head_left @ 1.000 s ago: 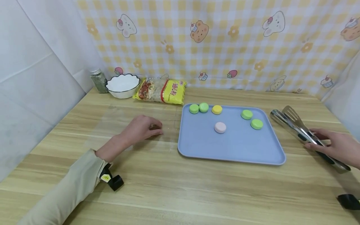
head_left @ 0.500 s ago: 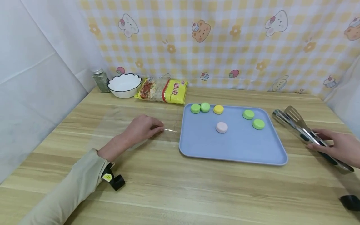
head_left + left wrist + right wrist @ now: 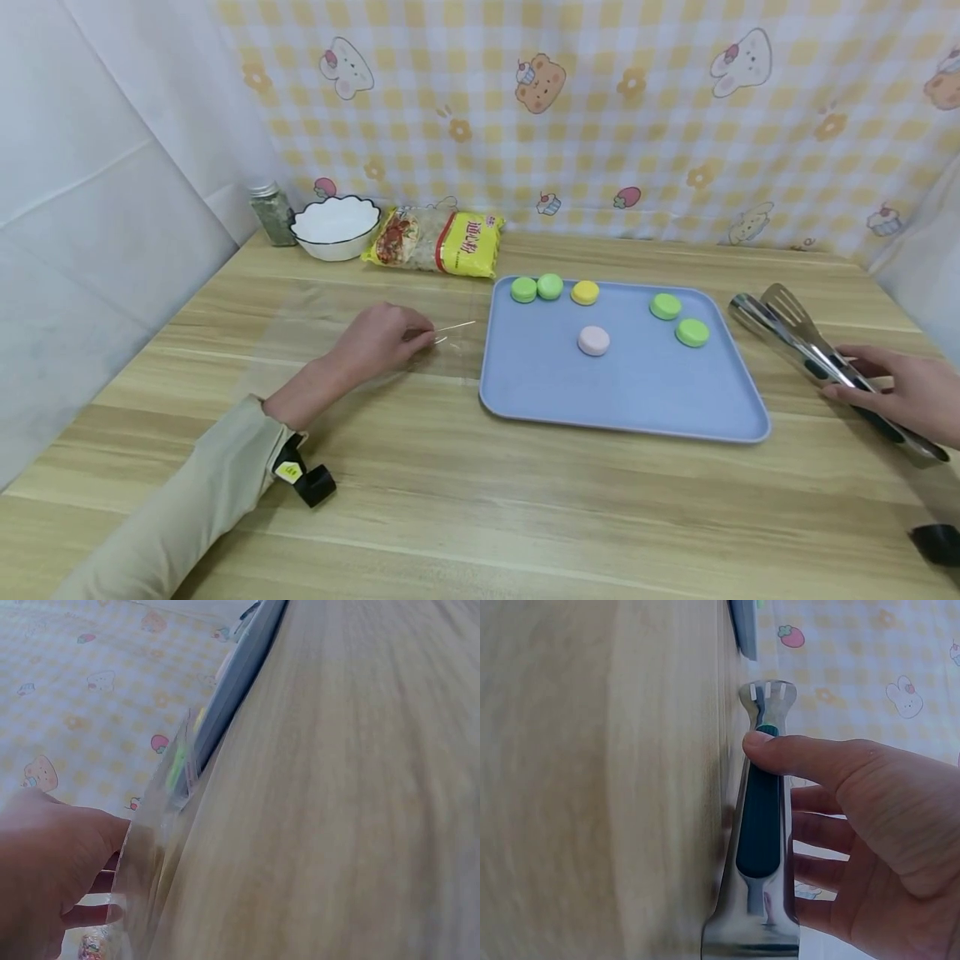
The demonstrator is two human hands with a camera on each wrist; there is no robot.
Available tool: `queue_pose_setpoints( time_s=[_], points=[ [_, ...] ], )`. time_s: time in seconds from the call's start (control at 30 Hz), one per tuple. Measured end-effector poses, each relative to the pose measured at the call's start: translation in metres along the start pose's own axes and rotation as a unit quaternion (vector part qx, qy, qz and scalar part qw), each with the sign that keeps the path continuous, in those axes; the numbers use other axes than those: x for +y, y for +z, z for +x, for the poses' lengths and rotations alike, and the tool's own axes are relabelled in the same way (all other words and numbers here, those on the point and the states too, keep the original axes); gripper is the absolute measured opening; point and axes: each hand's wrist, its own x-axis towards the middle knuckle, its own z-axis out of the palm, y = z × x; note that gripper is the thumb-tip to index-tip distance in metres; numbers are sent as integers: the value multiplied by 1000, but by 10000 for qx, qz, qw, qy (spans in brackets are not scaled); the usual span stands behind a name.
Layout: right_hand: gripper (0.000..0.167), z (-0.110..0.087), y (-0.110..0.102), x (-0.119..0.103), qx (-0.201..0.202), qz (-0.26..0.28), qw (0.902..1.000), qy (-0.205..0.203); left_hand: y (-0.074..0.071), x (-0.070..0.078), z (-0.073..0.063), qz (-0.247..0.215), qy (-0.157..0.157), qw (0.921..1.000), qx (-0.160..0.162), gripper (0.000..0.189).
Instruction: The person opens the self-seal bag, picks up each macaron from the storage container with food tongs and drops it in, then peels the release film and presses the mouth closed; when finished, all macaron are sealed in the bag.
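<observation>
A person's left hand (image 3: 386,337) pinches thin, clear plastic film (image 3: 456,357); the right hand (image 3: 903,390) grasps silver metal tongs (image 3: 761,817) with dark grips.
From the centre of the blue rectangular tray (image 3: 570,390), the film is at 9 o'clock, its edge between thumb and fingertip; the tongs are at 3 o'clock, thumb on a grip. The tray holds 6 round discs (image 3: 594,341): 4 green, 1 yellow, 1 pale pink. At 10 o'clock on the wood-grain table (image 3: 525,508) sit a yellow plastic packet (image 3: 437,243), a white scalloped bowl (image 3: 332,250) and a silver-lidded glass jar (image 3: 275,218).
</observation>
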Motion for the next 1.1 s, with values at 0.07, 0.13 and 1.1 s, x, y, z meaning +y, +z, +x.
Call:
queue_pose_setpoints(
  time_s=[0.07,0.13,1.1],
  points=[
    [72,0,-1,0,10,45,10000,-42,0,0,0,-51,23,10000,81,11],
    [70,1,-2,0,37,79,9999,-78,0,0,1,-88,51,9999,123,12],
    [52,-4,-12,-4,941,1271,9874,7,3,-3,0,-42,166,9974,699,11]
  ],
)
